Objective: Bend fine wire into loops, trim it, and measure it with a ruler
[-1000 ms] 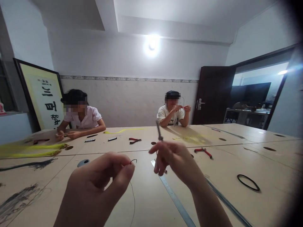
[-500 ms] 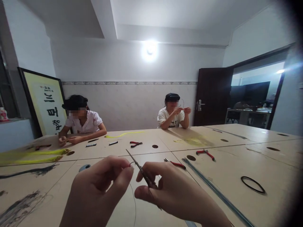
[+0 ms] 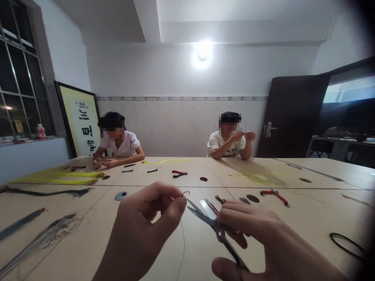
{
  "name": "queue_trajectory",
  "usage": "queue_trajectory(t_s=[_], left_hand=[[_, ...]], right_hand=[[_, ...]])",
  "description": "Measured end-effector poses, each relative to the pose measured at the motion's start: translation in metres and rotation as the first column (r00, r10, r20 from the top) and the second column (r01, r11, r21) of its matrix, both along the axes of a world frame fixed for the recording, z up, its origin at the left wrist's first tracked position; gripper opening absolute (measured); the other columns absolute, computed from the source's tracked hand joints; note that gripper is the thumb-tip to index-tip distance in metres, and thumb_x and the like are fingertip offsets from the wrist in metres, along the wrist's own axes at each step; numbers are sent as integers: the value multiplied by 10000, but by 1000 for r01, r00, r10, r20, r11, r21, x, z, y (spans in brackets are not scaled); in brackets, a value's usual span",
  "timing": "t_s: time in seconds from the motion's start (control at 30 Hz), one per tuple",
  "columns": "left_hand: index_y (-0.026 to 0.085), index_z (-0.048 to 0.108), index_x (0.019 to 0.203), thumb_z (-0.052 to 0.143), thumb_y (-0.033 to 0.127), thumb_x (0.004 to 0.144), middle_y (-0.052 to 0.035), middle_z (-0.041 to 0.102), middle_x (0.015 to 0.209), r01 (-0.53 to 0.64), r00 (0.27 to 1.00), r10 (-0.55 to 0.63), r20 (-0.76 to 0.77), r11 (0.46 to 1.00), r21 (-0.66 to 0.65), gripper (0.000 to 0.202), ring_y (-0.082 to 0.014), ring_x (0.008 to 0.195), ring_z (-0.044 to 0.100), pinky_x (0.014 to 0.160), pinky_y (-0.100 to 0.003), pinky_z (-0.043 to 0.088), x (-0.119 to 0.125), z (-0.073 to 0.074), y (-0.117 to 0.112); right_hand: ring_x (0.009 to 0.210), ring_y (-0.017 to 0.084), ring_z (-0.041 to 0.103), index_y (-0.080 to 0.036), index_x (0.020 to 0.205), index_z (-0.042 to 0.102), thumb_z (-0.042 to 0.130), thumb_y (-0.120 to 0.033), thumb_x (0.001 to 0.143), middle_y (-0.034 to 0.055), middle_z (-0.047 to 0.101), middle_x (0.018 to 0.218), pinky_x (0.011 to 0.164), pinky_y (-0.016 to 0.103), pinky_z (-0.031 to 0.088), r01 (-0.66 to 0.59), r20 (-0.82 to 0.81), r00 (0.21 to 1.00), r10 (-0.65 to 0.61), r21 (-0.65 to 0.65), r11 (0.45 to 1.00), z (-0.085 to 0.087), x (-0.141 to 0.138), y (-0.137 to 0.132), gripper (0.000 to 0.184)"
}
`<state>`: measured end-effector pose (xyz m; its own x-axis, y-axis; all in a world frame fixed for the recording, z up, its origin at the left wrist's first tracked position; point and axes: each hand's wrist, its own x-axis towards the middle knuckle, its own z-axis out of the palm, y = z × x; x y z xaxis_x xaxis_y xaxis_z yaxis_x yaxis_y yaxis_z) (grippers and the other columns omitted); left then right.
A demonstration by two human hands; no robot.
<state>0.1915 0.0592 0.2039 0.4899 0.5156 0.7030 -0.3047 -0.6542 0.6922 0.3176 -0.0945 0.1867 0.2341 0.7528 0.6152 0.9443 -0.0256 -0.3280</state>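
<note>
My left hand (image 3: 146, 226) pinches a thin dark wire (image 3: 185, 192) between thumb and forefinger; the wire curls in a small hook above the fingertips and a strand hangs down below. My right hand (image 3: 263, 238) grips small scissors (image 3: 209, 221) with their blades open, tips pointing up-left just beside the wire hook. Both hands hover above the beige table (image 3: 293, 210).
Two people sit across the table working with their hands. Red-handled pliers (image 3: 274, 194) and a second pair of pliers (image 3: 179, 173), a metal ruler (image 3: 208, 208), yellow strands (image 3: 70, 177), dark wire bundles (image 3: 43, 238) and a black ring (image 3: 347, 244) lie on the table. A dark door stands at the right.
The view swung left. My right hand lowered the scissors from upright, brought them toward the wire and opened the blades beside the hook. My left hand kept its pinch.
</note>
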Motion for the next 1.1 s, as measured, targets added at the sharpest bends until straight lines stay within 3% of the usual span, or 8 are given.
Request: queue_trajectory(t_s=[0.2, 0.47, 0.6, 1.1], left_hand=[[260, 713, 656, 654, 140, 716, 89, 607, 473, -31, 999, 31, 19, 999, 22, 146, -33, 414, 549, 417, -40, 432, 1, 0, 1], [265, 703, 640, 647, 137, 708, 99, 604, 463, -9, 1000, 9, 6, 1000, 23, 156, -24, 405, 543, 414, -24, 420, -1, -1, -1], [260, 705, 652, 646, 127, 702, 99, 598, 460, -15, 1000, 15, -2, 1000, 25, 154, -22, 400, 531, 414, -24, 418, -2, -1, -2], [239, 706, 644, 637, 139, 714, 74, 616, 472, -26, 1000, 26, -17, 999, 31, 141, -43, 411, 550, 408, -62, 431, -1, 1, 0]], right_hand=[[534, 160, 532, -261, 735, 616, 718, -394, 737, -38, 513, 605, 502, 292, 478, 172, 75, 983, -166, -88, 981, 0, -2, -5, 167], [493, 121, 508, -239, 675, 541, 722, -327, 732, -69, 470, 573, 486, 245, 453, 142, 158, 978, -135, -37, 989, 2, -5, -1, 209], [459, 98, 470, -220, 599, 455, 722, -297, 723, -75, 452, 554, 450, 225, 408, 112, 164, 982, -99, -74, 991, 5, -5, 1, 304], [482, 123, 483, -227, 612, 512, 696, -376, 787, -50, 467, 557, 483, 264, 420, 60, 27, 998, -57, -142, 988, 6, -3, 3, 294]])
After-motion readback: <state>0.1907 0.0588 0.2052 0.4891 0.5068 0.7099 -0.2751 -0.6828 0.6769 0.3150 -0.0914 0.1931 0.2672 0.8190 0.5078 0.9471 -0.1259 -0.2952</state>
